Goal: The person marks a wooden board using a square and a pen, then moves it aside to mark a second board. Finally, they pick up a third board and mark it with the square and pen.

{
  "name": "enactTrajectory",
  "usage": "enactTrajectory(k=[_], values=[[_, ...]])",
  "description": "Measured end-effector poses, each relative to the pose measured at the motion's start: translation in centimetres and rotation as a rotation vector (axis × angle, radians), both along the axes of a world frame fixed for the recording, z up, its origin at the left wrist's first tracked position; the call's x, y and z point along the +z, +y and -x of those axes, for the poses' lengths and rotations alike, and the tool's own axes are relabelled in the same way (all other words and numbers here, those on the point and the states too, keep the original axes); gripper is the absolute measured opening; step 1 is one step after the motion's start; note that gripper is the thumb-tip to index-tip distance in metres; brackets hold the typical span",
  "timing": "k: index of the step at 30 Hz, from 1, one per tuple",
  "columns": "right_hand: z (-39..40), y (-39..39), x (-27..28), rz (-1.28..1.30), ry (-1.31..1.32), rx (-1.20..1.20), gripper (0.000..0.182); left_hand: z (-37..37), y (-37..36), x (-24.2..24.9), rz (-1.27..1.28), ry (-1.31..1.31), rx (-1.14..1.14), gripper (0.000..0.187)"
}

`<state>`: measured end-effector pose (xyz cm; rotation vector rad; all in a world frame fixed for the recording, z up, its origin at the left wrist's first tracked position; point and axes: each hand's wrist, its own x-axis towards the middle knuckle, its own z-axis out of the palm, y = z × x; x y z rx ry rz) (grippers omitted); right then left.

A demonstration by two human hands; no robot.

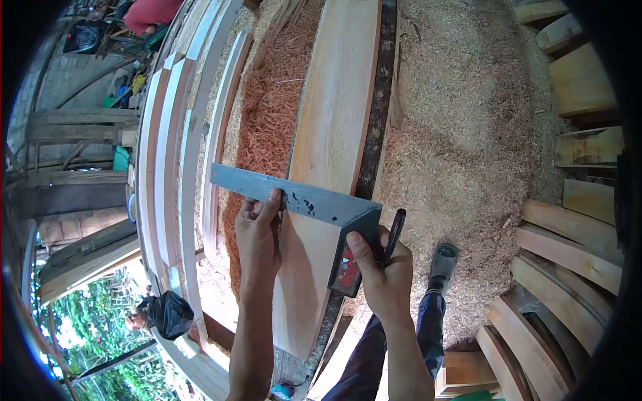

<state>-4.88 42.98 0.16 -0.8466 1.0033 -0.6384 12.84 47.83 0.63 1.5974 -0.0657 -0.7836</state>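
Observation:
A try square (254,184) lies across a long pale wooden board (338,87), its metal blade reaching past the board's left edge. My left hand (259,227) pinches the blade near its middle, thumb on top. The dark stock (346,264) of the square, with red worn patches, is gripped by my right hand (381,271), thumb on its face. A black pen or marker (396,234) sticks up between the fingers of that same hand. The board rests on a dark, rough beam (376,120).
Wood shavings (271,127) heap left of the board, and sawdust (461,113) covers the floor at right. Long planks (160,167) run along the left. Curved wooden pieces (535,334) stack at right. My shoe (443,259) stands beside the bench. A black plastic bag (170,314) hangs lower left.

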Motion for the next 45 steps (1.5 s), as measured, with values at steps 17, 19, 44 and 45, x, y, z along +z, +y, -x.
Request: enactTrajectory(k=[17,19,44,45], values=[[-0.2,0.2,0.2,-0.043,0.043,-0.007,0.027,0.2,-0.4,0.2,0.018,-0.020,-0.001,0.025],[-0.4,0.3,0.0,0.020,0.046,-0.059,0.024,0.3,-0.5,0.2,0.017,-0.036,0.013,0.023],[-0.1,0.2,-0.1,0.061,0.073,-0.027,0.026,5.1,-1.4,1.9,-0.559,-1.098,-0.302,0.073],[0.0,0.4,-0.2,0.034,0.044,-0.033,0.025,5.7,-1.4,1.7,-0.613,-1.082,-0.438,0.073]])
